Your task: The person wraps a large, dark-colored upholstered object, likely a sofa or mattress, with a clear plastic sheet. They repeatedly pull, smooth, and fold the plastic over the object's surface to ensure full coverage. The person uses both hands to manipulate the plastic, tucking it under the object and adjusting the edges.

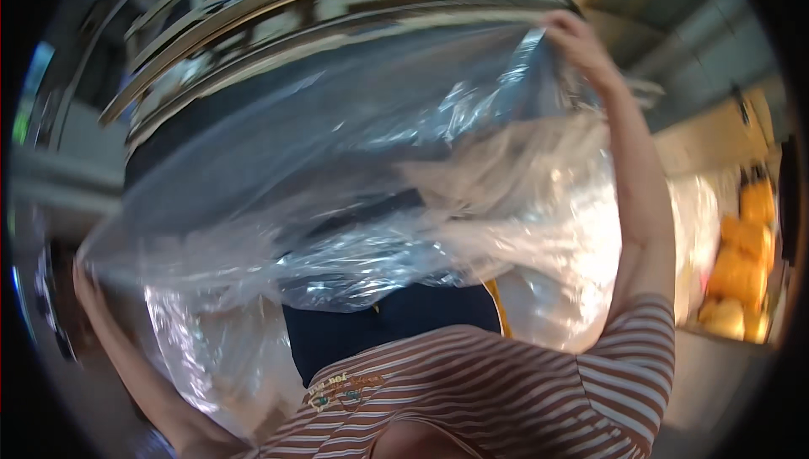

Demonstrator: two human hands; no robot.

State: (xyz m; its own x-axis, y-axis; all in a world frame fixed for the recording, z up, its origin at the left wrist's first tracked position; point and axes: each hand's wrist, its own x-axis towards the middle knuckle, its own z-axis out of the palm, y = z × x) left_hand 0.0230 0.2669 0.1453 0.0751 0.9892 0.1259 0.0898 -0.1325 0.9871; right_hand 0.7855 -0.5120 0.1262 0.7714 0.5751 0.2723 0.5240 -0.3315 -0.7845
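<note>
To spread the clear plastic sheet (337,177) well, pull both ends evenly, keeping its edge taut. The left hand (86,284), near half past eight, grasps one end, the sheet toward its two o'clock; the right hand (571,35), near half past one, grasps another, the sheet toward its eight o'clock.

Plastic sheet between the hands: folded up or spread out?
Spread out, not neatly flat: the plastic sheet stretches from the left hand to the raised right hand, with crumpled creases near the waist.
</note>
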